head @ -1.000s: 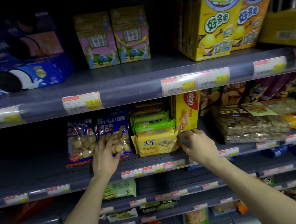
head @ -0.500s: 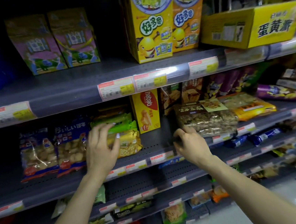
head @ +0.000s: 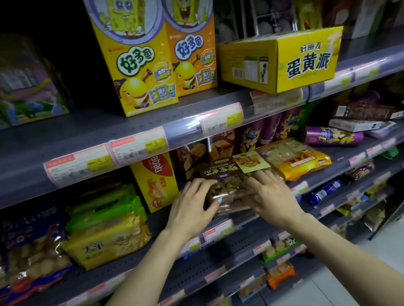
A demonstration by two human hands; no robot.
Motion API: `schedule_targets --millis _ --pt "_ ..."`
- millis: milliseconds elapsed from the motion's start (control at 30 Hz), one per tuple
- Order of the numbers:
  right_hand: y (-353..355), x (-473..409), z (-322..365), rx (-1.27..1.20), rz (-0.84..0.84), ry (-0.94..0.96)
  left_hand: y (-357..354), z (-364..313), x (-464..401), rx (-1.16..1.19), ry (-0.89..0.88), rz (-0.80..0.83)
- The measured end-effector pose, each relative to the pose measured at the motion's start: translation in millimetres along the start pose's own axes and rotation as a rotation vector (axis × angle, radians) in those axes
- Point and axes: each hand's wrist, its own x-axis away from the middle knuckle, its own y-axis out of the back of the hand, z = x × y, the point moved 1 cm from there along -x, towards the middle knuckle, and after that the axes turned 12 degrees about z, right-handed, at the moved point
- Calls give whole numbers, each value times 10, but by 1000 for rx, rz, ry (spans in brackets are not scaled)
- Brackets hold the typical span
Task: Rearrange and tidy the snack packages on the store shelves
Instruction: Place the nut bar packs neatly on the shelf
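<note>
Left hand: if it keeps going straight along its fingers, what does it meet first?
It already touches it: the left hand lies on the clear snack pack. Beyond that stand brown packs, though depth is unclear.

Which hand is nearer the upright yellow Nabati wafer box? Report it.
Left. The left hand lies just right of the yellow Nabati wafer box; the right hand is farther right, beyond the clear snack bag.

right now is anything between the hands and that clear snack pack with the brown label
Nothing visible: the left hand and right hand already rest on the clear snack pack, one on each side of its front.
</note>
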Motion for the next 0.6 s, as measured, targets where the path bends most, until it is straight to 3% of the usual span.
schedule_targets --millis 200,367,533,600 --pt "-17 -51 -506 30 -16 85 -187 -222 -223 -6 89 -18" --pt "-81 -80 -952 1 110 123 -355 -403 -297 22 240 -82" --pt "-69 -109 -1223 -272 164 48 -492 -489 -356 366 605 -111" --pt "-67 -124 -1266 -387 217 31 -515 -508 -380 479 652 -125"
